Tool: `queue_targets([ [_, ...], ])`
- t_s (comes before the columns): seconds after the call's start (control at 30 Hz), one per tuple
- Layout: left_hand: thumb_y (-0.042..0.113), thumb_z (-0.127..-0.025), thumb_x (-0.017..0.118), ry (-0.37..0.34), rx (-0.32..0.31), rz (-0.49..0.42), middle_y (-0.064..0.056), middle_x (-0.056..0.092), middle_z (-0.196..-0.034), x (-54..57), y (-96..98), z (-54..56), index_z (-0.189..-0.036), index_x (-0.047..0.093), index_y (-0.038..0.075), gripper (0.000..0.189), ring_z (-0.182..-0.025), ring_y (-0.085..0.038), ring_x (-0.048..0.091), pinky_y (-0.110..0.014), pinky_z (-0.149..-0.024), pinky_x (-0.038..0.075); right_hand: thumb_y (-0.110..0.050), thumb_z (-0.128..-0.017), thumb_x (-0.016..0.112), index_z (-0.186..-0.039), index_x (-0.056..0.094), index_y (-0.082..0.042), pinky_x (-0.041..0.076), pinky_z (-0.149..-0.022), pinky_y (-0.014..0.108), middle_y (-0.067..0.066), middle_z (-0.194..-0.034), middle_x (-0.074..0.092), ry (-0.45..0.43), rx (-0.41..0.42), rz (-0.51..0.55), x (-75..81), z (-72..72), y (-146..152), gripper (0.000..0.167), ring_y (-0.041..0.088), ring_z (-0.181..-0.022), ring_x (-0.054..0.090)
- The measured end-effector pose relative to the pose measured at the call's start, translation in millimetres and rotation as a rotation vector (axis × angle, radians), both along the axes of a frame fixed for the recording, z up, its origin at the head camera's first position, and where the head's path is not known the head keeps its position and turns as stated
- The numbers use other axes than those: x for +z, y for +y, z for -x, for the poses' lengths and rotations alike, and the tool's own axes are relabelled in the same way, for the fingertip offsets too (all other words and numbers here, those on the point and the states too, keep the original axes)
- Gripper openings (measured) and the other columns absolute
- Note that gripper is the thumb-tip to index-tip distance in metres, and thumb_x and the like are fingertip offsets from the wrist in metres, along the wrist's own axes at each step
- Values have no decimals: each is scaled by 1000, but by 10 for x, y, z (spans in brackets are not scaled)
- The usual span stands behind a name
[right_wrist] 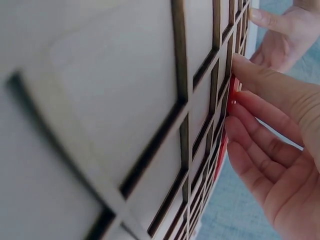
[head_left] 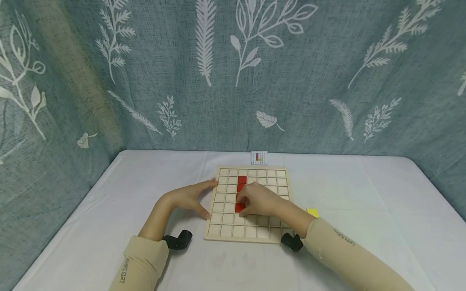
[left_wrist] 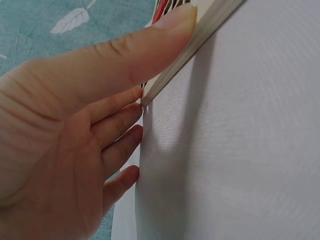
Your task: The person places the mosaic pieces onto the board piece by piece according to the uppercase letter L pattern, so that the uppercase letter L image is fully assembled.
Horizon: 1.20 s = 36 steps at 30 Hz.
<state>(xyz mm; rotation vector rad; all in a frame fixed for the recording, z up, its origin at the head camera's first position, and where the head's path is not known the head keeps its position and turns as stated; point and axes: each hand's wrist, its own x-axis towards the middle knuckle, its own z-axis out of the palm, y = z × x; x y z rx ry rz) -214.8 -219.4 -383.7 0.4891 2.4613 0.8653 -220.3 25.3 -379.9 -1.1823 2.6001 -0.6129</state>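
A light wooden grid board [head_left: 240,240] lies on the white table, with a column of red square tiles [head_left: 242,180] in its cells. Over that column, my right hand [head_left: 260,198] has thumb and index fingertips on either side of the lowest red tile [head_left: 239,207], pinching it at its cell. The right wrist view shows the red edge [right_wrist: 232,92] between those fingertips, and the other fingers bent near the column. At the board's left side, my left hand [head_left: 187,197] spreads thumb and fingers against the frame; in the left wrist view its thumb [left_wrist: 170,27] rests along the wooden edge.
Behind the board lies a small printed grid card [head_left: 259,158] with red and yellow cells. Right of the board, a yellow piece [head_left: 312,212] shows partly behind the right forearm. Black wrist devices [head_left: 178,240] hang under both wrists. A patterned teal curtain [head_left: 218,121] surrounds the table.
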Motion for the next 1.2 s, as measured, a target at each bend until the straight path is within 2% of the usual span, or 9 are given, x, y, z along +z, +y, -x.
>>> queue_targets([
  [0.23, 19, -64, 83, 11, -8, -7, -15, 11, -154, 17, 15, 16, -146, 25, 6, 101, -140, -37, 9, -55, -110, 13, -25, -75, 77, -100, 70, -10, 48, -67, 23, -1, -93, 66, 30, -10, -9, 65, -21, 117, 30, 11, -80, 59],
  [0.7, 19, -62, 84, -4, -1, -20, -15, 10, -154, -29, 1, 13, -146, 25, 6, 103, -140, -35, 8, -53, -111, 12, -26, -81, 71, -102, 68, -9, 48, -68, 20, -2, -91, 67, -115, 9, 123, 33, 3, 582, 27, 8, -78, 59],
  [0.8, 19, -62, 84, -5, 2, -19, -15, 9, -154, -30, -10, 17, -146, 25, 6, 103, -140, -36, 8, -54, -110, 12, -25, -81, 70, -102, 68, -9, 49, -68, 22, -1, -91, 67, -159, -15, 187, 34, -6, 715, 27, 8, -79, 59],
  [0.97, 21, -63, 84, -6, -6, -19, -16, 9, -154, -42, -22, 25, -146, 24, 5, 104, -140, -36, 7, -54, -110, 12, -26, -82, 69, -104, 67, -7, 51, -72, 26, -1, -93, 66, -266, -103, 293, 11, -62, 956, 29, 10, -81, 59],
  [1.2, 21, -64, 84, 0, -23, -21, -17, 8, -154, -35, -17, 29, -146, 23, 4, 103, -140, -37, 7, -55, -110, 12, -21, -85, 66, -106, 66, -7, 50, -74, 25, -1, -90, 65, -276, -181, 299, -17, -143, 1334, 26, 8, -80, 58],
])
